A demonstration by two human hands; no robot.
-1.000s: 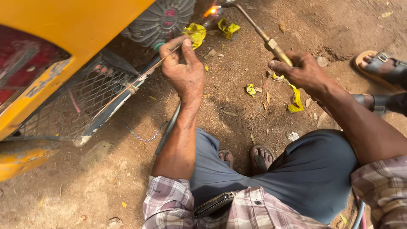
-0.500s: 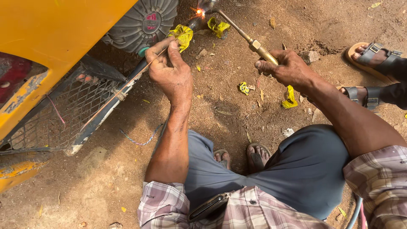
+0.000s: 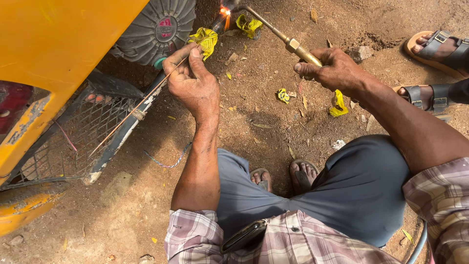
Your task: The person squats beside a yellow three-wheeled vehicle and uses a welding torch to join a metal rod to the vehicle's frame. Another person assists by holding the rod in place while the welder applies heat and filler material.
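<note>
My left hand [image 3: 193, 83] pinches a thin filler rod [image 3: 139, 108] that slants down to the left over a wire mesh guard [image 3: 78, 132]. My right hand [image 3: 334, 71] grips the brass handle of a gas torch [image 3: 276, 32]. The torch tip burns with a small orange flame [image 3: 225, 11] near the top edge, against a dark metal bar beside a yellow rag [image 3: 205, 39]. I am squatting, my sandalled feet [image 3: 283, 175] showing between my knees.
A yellow vehicle body [image 3: 58, 44] fills the upper left, with a grey wheel hub [image 3: 156, 29] behind it. Another person's sandalled feet [image 3: 435, 58] stand at the right. Yellow scraps and stones lie on the dirt ground [image 3: 273, 98].
The view has shifted so both hands sit lower in frame. The torch flame stays at the bar by the yellow rag, and my left hand keeps the rod pointed toward it.
</note>
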